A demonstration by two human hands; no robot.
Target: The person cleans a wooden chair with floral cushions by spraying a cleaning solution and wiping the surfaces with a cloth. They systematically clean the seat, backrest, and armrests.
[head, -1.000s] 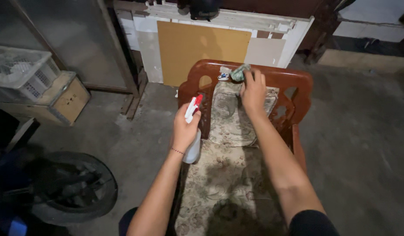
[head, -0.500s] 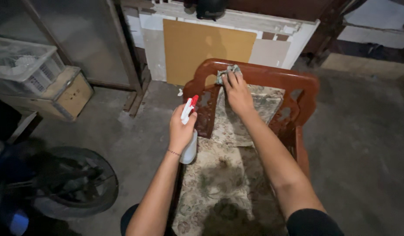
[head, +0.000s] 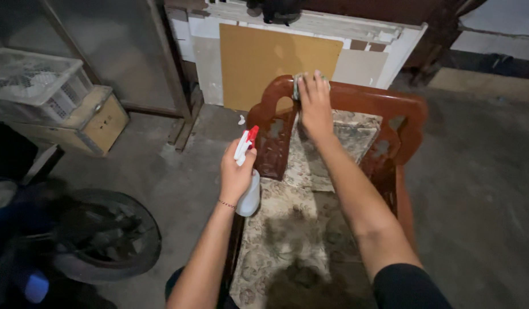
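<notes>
A red-brown carved wooden chair [head: 390, 103] with a worn floral cushion [head: 293, 234] stands in front of me. My left hand [head: 235, 171] grips a white spray bottle [head: 248, 197] with a red trigger, held beside the chair's left side. My right hand [head: 314, 106] presses a greenish cloth [head: 299, 80] flat against the top rail of the chair's back, fingers spread over it. Most of the cloth is hidden under the hand.
Boards and a tan panel [head: 276, 57] lean against the wall behind the chair. A white plastic crate [head: 36, 80] sits on a cardboard box [head: 98, 120] at the left. A tyre [head: 104, 240] lies on the concrete floor at lower left.
My right hand has slid the cloth leftward along the chair's top rail. The left hand with the spray bottle has stayed roughly in place.
</notes>
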